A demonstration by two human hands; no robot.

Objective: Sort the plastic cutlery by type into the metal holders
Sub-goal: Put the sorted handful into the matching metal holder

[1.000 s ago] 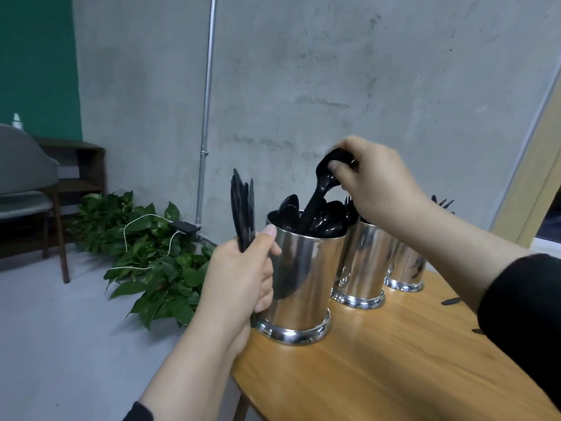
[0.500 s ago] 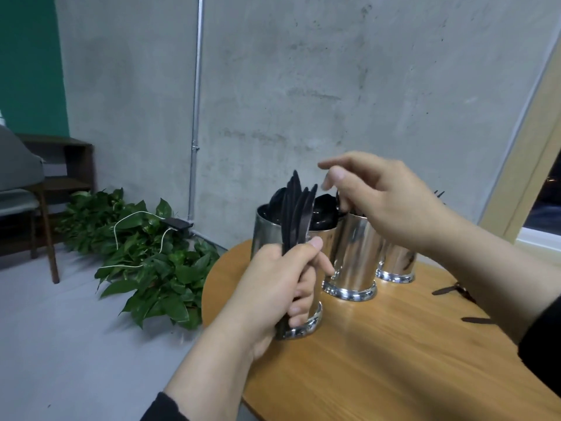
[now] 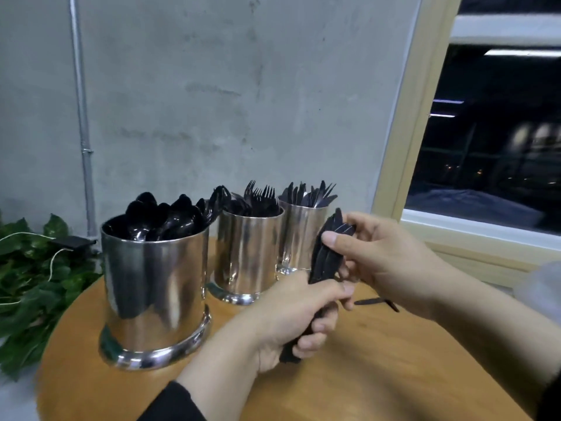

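Head view: our left hand point(image 3: 291, 323) grips the bundle of knives point(image 3: 326, 253) by the handles, right hand point(image 3: 385, 256) pinching the blades — squaring them, we judge, for the far holder point(image 3: 300, 238).

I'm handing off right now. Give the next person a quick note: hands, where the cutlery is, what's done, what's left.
Left hand grips a bundle of knives by the handles. Right hand pinches the bundle's blade ends.
Three holders stand in a row on the table: the near holder has spoons, the middle holder forks plus a few spoons, the far holder mostly knives.
Done: most pieces are already in holders.
Left: probably drop the bundle into the far holder, then collect the loose pieces lying on the table beyond the hands.
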